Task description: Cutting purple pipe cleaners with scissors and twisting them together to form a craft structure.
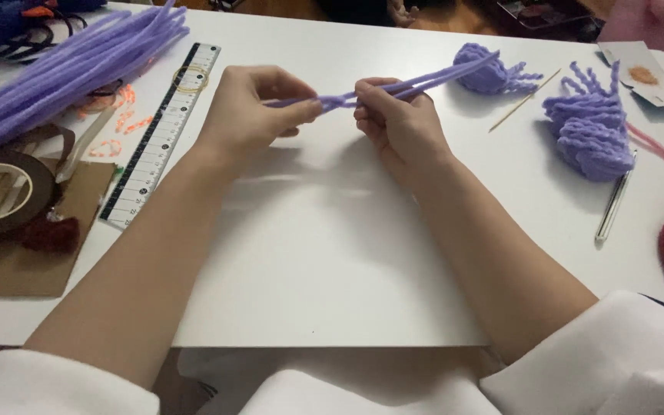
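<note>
Both hands are pinching a few lilac pipe cleaners (393,87) above the white table (332,253): the left hand (251,107) is gripping the near ends, the right hand (393,115) is clamping just beside it, the stems running up-right from its fingers.

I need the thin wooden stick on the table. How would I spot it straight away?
Look at the white table, far right of the right hand. Between the small curled purple pipe-cleaner piece and the larger purple curled bundle lies a thin pale wooden stick, slanted. It alone there is bare, straight and not fuzzy.
</note>
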